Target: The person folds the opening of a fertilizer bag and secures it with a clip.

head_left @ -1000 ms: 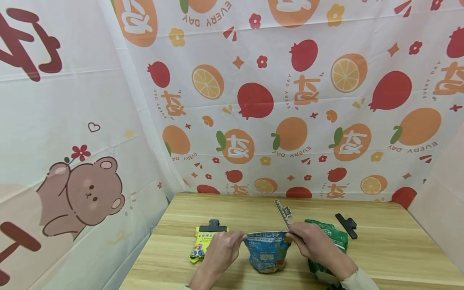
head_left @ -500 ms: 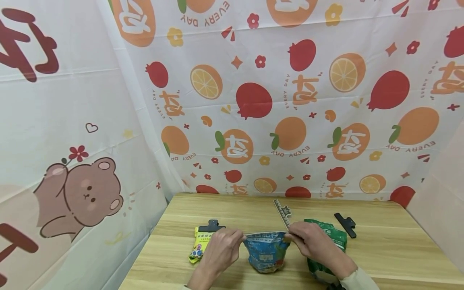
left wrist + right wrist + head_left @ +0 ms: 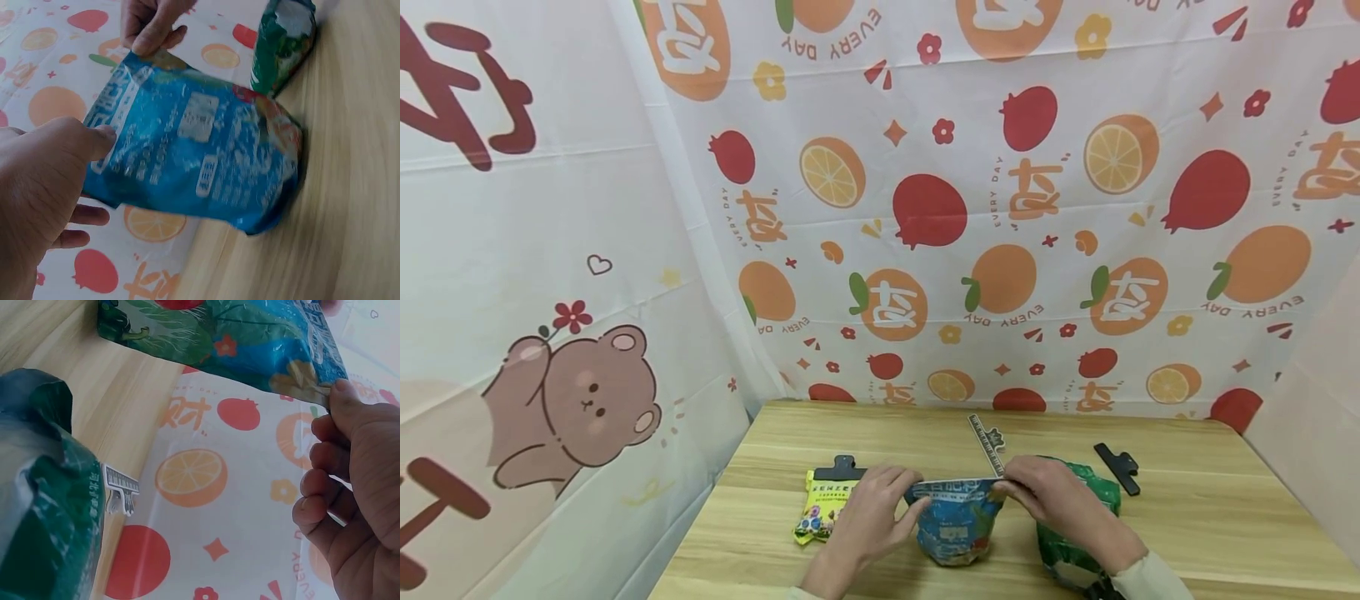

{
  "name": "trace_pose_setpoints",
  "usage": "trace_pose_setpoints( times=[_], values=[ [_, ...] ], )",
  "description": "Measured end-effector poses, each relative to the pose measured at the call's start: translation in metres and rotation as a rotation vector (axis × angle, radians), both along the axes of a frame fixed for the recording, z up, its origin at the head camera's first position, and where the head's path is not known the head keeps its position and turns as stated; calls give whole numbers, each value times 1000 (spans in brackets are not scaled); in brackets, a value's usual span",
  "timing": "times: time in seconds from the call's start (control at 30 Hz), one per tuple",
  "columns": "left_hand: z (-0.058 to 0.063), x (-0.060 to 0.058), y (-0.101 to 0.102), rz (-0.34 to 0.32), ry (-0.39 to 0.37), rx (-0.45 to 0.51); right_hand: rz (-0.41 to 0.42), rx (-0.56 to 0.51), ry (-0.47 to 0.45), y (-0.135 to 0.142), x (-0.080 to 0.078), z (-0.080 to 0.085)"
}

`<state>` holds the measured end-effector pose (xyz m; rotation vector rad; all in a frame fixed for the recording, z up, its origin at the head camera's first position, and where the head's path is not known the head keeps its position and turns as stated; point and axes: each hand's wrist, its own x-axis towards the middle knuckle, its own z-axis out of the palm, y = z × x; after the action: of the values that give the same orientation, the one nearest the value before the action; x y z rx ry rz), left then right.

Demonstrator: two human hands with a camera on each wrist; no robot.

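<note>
A blue plastic bag [image 3: 957, 533] with printed white text stands bottom down on the table, its top edge stretched flat between both hands. My left hand [image 3: 867, 518] holds the top left part, its thumb laid on the bag's printed front in the left wrist view and the other fingers behind. At the opposite top corner, my right hand [image 3: 1060, 498] pinches the bag between thumb and index finger; its other fingers curl loosely in the right wrist view. Directly beside the right hand is a green bag [image 3: 1097, 485], partly covered by that arm.
A yellow packet [image 3: 823, 504] with a black sealing clip [image 3: 841, 469] on top lies left of the blue bag. A ruler-patterned clip [image 3: 987, 440] lies behind it, and another black clip [image 3: 1118, 469] at the right. Printed curtains [image 3: 955, 292] hang behind the wooden table [image 3: 1210, 533].
My left hand has shifted its hold inward along the bag's top, its thumb now spread lower across the front. The right hand keeps its pinch, and the bag stays in place.
</note>
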<state>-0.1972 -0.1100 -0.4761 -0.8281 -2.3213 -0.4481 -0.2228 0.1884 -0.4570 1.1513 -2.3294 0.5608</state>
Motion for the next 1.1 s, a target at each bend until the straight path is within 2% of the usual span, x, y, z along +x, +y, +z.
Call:
trace_pose_setpoints(
  times=[0.17,0.23,0.47,0.7,0.97,1.1],
  values=[
    [6,-3,11,-44,-115,57,-7,5,-15,2,0,0],
    [9,-4,15,-44,-133,50,-10,5,-30,3,0,0],
    [13,-5,23,-46,-133,21,-33,-8,-85,4,0,0],
    [16,-6,28,-42,-150,5,-61,-16,-11,0,0,5],
    [19,-5,33,-50,-126,-18,-51,-7,98,-14,-1,9],
    [18,-5,35,-48,-120,-38,-49,5,101,-19,-2,9]
  ],
)
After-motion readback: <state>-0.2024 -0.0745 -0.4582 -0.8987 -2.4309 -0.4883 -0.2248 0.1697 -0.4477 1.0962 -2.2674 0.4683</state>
